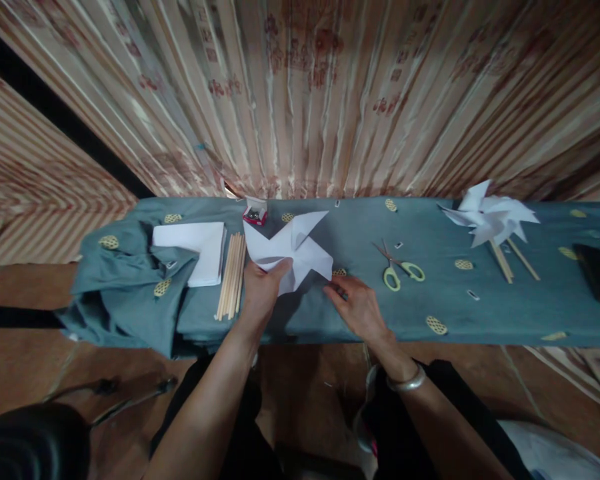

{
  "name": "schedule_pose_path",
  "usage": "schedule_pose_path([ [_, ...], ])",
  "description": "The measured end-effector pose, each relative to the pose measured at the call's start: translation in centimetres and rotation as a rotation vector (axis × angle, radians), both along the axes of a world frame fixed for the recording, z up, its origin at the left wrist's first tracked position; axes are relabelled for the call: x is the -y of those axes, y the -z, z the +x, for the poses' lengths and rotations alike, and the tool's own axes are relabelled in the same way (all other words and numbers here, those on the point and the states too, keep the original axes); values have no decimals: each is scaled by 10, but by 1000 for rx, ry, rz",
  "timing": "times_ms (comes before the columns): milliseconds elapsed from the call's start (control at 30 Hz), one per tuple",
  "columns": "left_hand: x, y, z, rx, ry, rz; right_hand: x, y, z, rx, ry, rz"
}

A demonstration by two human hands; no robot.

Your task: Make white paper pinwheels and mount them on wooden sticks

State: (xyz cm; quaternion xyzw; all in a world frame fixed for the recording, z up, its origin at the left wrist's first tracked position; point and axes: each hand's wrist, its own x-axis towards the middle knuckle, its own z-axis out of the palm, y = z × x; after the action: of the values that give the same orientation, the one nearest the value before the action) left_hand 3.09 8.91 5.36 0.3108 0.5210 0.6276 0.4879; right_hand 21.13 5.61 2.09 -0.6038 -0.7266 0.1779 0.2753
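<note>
A white paper pinwheel [307,250] with folded blades is in front of me, over the cloth-covered table. My left hand [263,290] grips it from the lower left, thumb pressed on the paper close to the centre. My right hand [355,307] is just below the pinwheel's right tip, its fingers pinched together; whether anything small is between them is hidden. Left of the pinwheel lies a bundle of wooden sticks [233,277], beside a stack of white paper [210,253]. A small red-and-white box of metal pins [255,212] stands open behind it. Green-handled scissors [399,268] lie to the right.
Finished-looking white pinwheels [493,213] on sticks lie at the right of the table [360,320]. A dark phone-like object [597,273] is at the far right. Bunched cloth [115,293] covers the left end. A pleated curtain [300,100] hangs behind.
</note>
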Motion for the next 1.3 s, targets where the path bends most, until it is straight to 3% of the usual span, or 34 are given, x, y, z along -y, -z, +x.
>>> schedule_pose_path([
  [400,-4,-6,-3,22,-27,22,4,1,-4,211,-123,76],
  [667,5,1,4,-141,71,11,29,-41,-3,-267,-71,33],
  [800,14,2,20,-171,162,34,35,-52,-7,-335,-22,74],
  [967,22,-1,34,-167,261,47,31,-51,-10,-261,-3,191],
  [1300,21,2,33,-164,267,61,39,-58,-16,1,-97,514],
])
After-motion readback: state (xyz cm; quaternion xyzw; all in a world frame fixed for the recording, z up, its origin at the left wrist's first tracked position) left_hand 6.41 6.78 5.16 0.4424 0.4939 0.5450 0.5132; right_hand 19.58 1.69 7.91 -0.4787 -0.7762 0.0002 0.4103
